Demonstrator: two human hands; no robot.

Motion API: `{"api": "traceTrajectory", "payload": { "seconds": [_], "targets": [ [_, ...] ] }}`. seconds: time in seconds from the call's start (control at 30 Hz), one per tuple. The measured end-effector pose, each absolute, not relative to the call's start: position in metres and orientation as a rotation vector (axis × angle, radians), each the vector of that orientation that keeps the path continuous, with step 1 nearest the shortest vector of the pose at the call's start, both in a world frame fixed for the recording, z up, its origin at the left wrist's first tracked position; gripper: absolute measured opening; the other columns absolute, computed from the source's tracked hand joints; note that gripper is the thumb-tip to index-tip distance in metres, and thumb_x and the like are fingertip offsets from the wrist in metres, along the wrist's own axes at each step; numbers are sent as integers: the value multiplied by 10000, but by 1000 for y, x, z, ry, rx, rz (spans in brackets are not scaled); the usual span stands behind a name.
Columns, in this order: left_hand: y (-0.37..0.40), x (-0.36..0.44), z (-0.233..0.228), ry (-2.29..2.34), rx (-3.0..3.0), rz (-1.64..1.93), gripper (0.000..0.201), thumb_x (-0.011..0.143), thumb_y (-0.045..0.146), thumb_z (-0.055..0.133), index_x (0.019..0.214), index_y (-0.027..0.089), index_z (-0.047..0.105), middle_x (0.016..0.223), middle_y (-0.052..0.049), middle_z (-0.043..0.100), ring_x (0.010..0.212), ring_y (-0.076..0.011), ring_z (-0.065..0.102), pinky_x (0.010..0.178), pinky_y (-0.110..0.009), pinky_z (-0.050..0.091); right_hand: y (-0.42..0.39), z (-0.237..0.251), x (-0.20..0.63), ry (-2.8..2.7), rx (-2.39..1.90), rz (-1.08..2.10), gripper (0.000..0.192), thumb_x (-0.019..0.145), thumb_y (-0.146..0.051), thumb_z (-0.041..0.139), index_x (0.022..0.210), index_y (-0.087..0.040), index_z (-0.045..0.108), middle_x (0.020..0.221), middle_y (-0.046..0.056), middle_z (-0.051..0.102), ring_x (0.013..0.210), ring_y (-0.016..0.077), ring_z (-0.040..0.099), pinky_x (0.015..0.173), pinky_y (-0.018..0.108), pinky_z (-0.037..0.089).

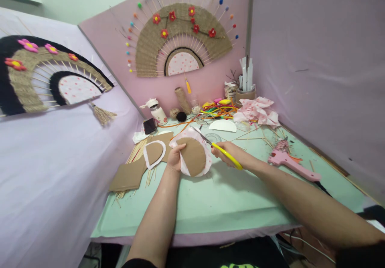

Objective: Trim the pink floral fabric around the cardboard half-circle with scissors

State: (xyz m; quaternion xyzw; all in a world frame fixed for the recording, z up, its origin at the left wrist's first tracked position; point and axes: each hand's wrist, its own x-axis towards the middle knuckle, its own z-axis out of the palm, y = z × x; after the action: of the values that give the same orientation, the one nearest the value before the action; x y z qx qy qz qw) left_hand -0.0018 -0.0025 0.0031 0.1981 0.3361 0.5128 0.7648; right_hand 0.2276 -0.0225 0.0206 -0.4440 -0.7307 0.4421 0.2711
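Observation:
My left hand (175,158) grips a rounded piece of brown cardboard (194,154) by its left edge, thumb on top. Pink-dotted white fabric (208,162) lies behind the cardboard and sticks out around its rim. In my right hand (227,152) is a pair of yellow-handled scissors (226,156), fingers wrapped round the handles. The blades point up and left, above the fabric's upper right edge; whether they touch it I cannot tell. Left of the piece lies a half-round cardboard (155,152) edged with white fabric.
A pink glue gun (293,164) lies at the right. Cardboard sheets (128,176) and thin sticks cover the left side. Crumpled dotted fabric (258,111), a white half-disc (223,125), a bottle (158,112) and twine (182,99) stand or lie at the back. A decorated fan (147,55) hangs above.

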Motion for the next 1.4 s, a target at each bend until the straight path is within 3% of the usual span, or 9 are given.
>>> {"api": "traceTrajectory", "payload": {
  "seconds": [0.13, 0.4, 0.87, 1.13, 1.4],
  "targets": [
    [-3, -2, 5, 727, 406, 1103, 365, 689, 106, 536, 1037, 93, 645, 927, -126, 737, 999, -308, 659, 949, -453, 472, -20, 18, 227, -2028, -1116, 1097, 439, 793, -593, 454, 631, -187, 423, 571, -24, 414, 480, 95, 365, 457, 233, 258],
    [-3, -1, 4, 716, 400, 1131, 365, 683, 113, 541, 1032, 96, 647, 932, -127, 736, 1010, -312, 654, 953, -456, 470, -19, 14, 229, -2114, -884, 1086, 508, 840, -690, 286, 701, -206, 361, 629, -27, 377, 562, 115, 336, 493, 243, 318],
    [-2, -2, 3, 716, 411, 1122, 302, 667, 103, 564, 950, 98, 669, 857, -121, 740, 1027, -324, 645, 966, -470, 461, -21, 15, 228, -2012, -1040, 1193, 395, 856, -548, 398, 682, -193, 408, 568, -31, 409, 466, 98, 375, 440, 231, 294],
    [-3, -2, 3, 722, 432, 1115, 376, 709, 123, 535, 1072, 100, 635, 950, -122, 736, 1000, -305, 659, 944, -447, 477, -24, 20, 229, -1966, -1124, 1190, 434, 816, -590, 452, 670, -182, 471, 514, -37, 417, 432, 92, 385, 419, 220, 284],
    [-1, -3, 1, 763, 401, 1131, 282, 763, 191, 534, 995, 89, 657, 904, -134, 739, 1013, -313, 652, 952, -459, 470, -24, 20, 229, -1955, -1158, 1209, 427, 819, -586, 454, 677, -183, 472, 506, -39, 421, 416, 95, 394, 410, 218, 278]
  ]
}}
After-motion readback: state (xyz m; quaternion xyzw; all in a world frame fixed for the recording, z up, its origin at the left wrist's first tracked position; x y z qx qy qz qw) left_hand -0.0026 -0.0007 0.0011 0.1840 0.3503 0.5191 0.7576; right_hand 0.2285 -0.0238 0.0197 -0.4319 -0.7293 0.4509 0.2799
